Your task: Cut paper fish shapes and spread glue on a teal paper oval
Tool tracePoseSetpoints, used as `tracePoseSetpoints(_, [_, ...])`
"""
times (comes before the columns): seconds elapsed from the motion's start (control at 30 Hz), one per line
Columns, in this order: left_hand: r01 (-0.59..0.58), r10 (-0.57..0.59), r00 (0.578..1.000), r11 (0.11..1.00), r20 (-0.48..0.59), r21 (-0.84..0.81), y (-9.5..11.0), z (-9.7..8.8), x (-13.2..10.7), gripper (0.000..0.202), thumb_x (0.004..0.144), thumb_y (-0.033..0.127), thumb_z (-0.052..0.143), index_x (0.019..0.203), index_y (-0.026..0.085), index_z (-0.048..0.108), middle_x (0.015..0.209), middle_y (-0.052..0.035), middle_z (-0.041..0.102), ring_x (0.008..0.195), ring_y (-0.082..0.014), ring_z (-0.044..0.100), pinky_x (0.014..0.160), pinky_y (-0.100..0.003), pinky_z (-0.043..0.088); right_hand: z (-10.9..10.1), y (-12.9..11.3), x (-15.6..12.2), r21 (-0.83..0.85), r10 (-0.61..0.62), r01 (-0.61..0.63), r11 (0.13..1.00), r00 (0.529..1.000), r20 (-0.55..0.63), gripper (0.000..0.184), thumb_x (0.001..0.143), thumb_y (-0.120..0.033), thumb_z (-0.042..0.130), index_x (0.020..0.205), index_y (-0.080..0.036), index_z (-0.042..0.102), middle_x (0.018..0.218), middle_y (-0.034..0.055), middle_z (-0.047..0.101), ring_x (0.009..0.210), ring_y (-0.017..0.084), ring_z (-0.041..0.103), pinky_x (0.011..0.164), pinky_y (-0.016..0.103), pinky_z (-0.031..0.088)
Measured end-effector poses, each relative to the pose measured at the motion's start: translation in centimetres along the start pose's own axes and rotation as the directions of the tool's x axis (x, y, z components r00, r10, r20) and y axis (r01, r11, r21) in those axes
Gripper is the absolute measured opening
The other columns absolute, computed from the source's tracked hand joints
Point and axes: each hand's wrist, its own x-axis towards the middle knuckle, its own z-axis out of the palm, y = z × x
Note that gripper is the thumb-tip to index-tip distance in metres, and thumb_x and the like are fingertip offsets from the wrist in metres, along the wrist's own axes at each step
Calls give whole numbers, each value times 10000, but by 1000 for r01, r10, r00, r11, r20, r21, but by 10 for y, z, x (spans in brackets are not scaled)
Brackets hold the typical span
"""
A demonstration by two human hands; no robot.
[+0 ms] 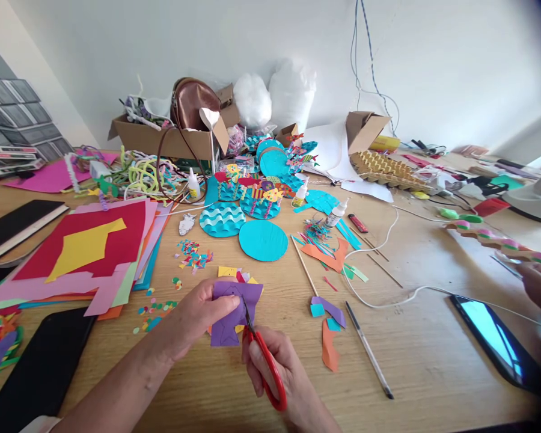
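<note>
My left hand (193, 316) pinches a purple piece of paper (231, 313) just above the wooden table, thumb on top. My right hand (282, 367) grips red-handled scissors (265, 361), fingers through the loops. The blades point up into the right edge of the purple paper. Yellow and orange paper scraps (228, 272) lie right behind the purple piece.
A stack of coloured paper sheets (85, 252) lies at left; teal cardboard discs (262, 240), glue bottles (193, 183) and a cardboard box (162, 138) sit behind. A pen (368, 349) and paper scraps (329, 349) lie at right. A phone (493, 337) and another person's hand (538, 288) are at far right.
</note>
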Motion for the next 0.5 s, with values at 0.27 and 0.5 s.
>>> tracePoseSetpoints(0.27, [-57,57,998,996,-12,65,-4,2,1,211,733,365,530,724,165,594,596,31,507,561,-119,443,550,-222,383,1,-2,1,1,-13,13,1000,1000,-9,510,774,-659,439,595,-181,424,418,-65,391,381,53,281,397,193,232])
tracePoseSetpoints(0.5, [-62,57,997,992,50,106,-4,2,1,211,739,358,502,743,164,584,608,37,470,549,-109,413,532,-218,376,1,-10,0,-9,-28,28,1000,1000,-7,522,755,-676,445,597,-179,432,428,-55,403,408,63,297,420,200,255])
